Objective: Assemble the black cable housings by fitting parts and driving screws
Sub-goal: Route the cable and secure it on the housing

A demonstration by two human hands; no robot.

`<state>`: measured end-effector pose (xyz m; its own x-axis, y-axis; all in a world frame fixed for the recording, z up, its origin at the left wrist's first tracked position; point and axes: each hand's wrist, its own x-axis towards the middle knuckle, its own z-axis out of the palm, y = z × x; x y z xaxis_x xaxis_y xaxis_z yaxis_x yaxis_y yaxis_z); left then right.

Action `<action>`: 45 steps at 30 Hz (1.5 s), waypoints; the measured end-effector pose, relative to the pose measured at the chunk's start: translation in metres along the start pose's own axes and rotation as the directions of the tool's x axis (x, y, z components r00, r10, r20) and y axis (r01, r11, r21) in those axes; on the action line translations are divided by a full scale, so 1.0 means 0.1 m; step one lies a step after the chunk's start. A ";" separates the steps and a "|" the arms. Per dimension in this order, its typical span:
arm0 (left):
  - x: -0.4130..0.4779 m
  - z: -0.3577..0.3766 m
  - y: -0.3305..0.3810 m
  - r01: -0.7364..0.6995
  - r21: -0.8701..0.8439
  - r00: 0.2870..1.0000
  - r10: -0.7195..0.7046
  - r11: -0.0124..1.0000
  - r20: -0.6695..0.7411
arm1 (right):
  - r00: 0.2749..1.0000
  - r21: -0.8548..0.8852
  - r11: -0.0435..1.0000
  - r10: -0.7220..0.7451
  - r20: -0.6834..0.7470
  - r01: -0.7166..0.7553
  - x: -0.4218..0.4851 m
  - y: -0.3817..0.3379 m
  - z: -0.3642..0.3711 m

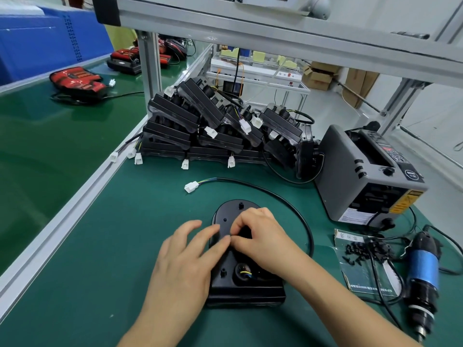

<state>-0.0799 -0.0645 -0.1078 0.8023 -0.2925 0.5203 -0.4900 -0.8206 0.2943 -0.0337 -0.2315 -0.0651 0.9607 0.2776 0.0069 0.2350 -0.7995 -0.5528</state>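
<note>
Housing point(241, 281) lies flat on the green mat point(100, 246) straight in front of you. Its long axis runs away from you, rounded end far, square end near. Holes show on its top face at the far end, the left side and the near left. I can't see a screw head in any of them.

Left hand point(185, 256): fingers straight and flat, pressing the housing's left edge and holding nothing. It's only steadying.

Right hand point(260, 236): fingers curled tight, thumb and forefinger pinched over the housing's middle and touching your left fingertips. There looks to be a small black piece point(245, 232) in the pinch. It's mostly hidden, so I can't tell if it's a part or a screw.

Cable point(295, 214) comes out by your right wrist on the housing's right, loops round the far end and ends in a white plug point(191, 187) beyond the far left.

What the next move turns on:
- The screws point(360, 249) sit in a heap on a booklet point(360, 274) right of the housing.
- The screwdriver point(423, 276) is further right again, lying roughly parallel to the housing with the bit toward you.
- Both are on the right, so your right hand is nearer. The left would have to cross over the housing.

My read is that this is the fitting stage, with no screws driven yet. Seat the piece first with the left hand pressing, then send the right for a screw and the driver.

Risk: the cable loop lies between the housing and the screws, so your reach passes over it.
</note>
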 end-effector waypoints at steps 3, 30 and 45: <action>-0.03 0.02 -0.03 -0.065 0.092 0.998 0.064 0.994 0.011 | 0.999 0.058 0.998 0.023 -0.023 -0.022 -0.06 0.07 -0.05; 1.10 0.16 -0.62 0.146 -0.053 0.961 -0.129 0.988 0.246 | 0.849 -0.310 0.791 0.500 -0.167 -0.527 -0.57 0.62 -0.24; 1.56 0.54 -0.70 0.166 0.422 0.832 -0.356 0.891 0.424 | 0.855 0.322 0.834 0.506 -0.118 -0.449 -0.58 0.61 -0.17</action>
<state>0.0979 -0.0791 -0.0910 0.9871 -0.1596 -0.0120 -0.1595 -0.9872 0.0103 -0.0729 -0.3056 -0.0852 0.9573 -0.2300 -0.1753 -0.2829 -0.6196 -0.7321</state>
